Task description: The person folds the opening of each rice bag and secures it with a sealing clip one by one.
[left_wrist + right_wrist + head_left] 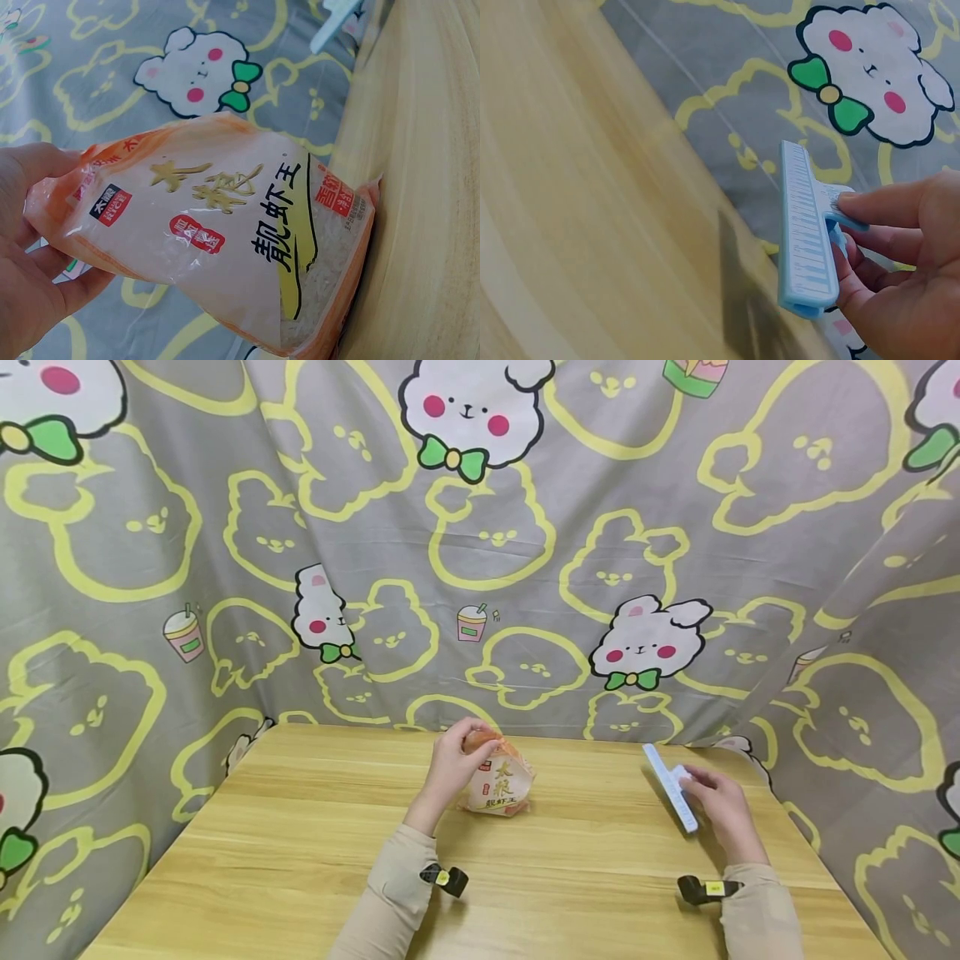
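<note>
A plastic bag of rice (501, 781) stands upright on the table, white and orange with printed characters; grains show through its clear lower part (330, 255) in the left wrist view. My left hand (459, 758) grips the bag's gathered orange top between thumb and fingers. Off to the right, my right hand (722, 806) holds a light blue bag clip (671, 789) above the table. In the right wrist view, the thumb and fingers pinch the handle of the clip (806, 232), whose long bar carries a piano-key print. Whether its jaws are parted is hard to tell.
The wooden table (300, 843) reaches back to a grey curtain (510, 543) with cartoon rabbit prints, which also hangs along both sides. Each wrist wears a black camera strap, one on the left (450, 881) and one on the right (701, 890).
</note>
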{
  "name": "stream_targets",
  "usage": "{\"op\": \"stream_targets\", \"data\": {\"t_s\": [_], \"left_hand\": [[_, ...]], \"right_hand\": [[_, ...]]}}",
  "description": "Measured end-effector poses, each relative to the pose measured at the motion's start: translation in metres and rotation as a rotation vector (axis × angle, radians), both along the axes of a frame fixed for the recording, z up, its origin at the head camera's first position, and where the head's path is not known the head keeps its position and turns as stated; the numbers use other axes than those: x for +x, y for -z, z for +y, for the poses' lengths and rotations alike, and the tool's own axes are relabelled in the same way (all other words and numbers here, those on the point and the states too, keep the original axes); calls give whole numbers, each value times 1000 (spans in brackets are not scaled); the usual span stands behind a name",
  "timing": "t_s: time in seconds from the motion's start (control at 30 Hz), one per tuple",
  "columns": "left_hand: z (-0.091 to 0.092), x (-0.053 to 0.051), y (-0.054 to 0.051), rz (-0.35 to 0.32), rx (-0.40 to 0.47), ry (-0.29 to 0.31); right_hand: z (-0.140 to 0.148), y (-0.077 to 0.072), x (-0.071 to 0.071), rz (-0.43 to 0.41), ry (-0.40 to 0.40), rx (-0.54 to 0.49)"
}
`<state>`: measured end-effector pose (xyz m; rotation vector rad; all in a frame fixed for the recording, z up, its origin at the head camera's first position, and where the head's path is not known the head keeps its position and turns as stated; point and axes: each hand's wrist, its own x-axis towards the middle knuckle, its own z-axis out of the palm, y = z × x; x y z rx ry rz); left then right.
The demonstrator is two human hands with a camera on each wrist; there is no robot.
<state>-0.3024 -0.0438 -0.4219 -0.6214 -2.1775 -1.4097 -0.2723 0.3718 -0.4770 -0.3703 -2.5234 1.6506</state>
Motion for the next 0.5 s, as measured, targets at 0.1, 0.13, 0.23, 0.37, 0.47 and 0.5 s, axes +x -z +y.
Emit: {"op": "stream_targets", "data": {"t_s": [0.1, 0.13, 0.23, 0.37, 0.47, 0.5], "left_hand": [[0, 0, 0, 7, -3, 0], [0, 0, 0, 9, -5, 0], [-1, 0, -1, 8, -8, 0], [-1, 1, -1, 12, -13, -1], [-1, 0, -1, 13, -15, -6], [0, 0, -1, 7, -14, -7]], "right_hand": [[-2, -4, 0, 21, -24, -9], [-3, -5, 0, 31, -30, -14], [-4, -7, 0, 68, -36, -14], [-5, -9, 0, 102, -55, -17], [-6, -12, 0, 111, -71, -21], [-6, -13, 0, 111, -75, -17]]}}
